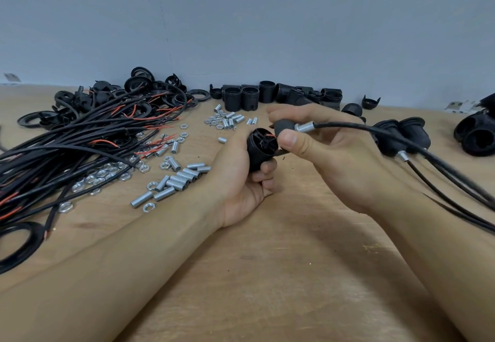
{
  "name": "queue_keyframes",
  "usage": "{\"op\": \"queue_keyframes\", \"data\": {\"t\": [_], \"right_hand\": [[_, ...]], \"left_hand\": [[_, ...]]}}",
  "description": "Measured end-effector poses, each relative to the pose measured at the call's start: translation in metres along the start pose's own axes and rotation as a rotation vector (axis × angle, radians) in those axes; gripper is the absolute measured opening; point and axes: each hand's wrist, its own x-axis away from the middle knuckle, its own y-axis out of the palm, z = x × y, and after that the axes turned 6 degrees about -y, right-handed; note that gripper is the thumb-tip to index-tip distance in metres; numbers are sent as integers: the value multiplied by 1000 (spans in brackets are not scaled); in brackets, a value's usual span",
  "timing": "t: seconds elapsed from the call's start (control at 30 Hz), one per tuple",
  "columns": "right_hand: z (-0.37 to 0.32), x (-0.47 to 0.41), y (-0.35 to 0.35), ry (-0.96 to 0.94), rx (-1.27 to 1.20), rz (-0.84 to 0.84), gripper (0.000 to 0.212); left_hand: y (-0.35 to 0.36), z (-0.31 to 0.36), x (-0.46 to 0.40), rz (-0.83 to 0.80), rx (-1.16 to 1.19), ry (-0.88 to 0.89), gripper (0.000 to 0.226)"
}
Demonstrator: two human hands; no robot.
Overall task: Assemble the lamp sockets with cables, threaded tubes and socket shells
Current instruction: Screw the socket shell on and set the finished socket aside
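left hand (241,178) clenched around black socket body (261,151) above the wooden table (294,274), right hand (321,140) pinching socket cap (284,126) with threaded tube (304,127) and cable (375,130) against it.

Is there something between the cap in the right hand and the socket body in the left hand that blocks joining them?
Nothing visible blocks it. The cap sits right beside the socket body; only the red wire runs between them.

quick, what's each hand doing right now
Left hand: closed around the black socket body.
Right hand: pinching the socket cap on the cable.
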Motion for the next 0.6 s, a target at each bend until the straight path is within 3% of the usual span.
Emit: {"op": "queue_keyframes", "data": {"t": [0.33, 0.4, 0.5, 0.6], "right_hand": [[11, -4, -12, 23, -103, -30, 24], [12, -4, -15, 37, -176, -20, 22], [11, -4, -17, 81, -316, -47, 37], [10, -4, -17, 81, -303, -76, 36]], "left_hand": [[3, -1, 7, -109, -83, -23, 40], [4, -2, 8, -89, -118, -10, 35], [8, -3, 9, -20, -156, 24, 37], [9, -3, 9, 46, -158, 23, 36]]}}
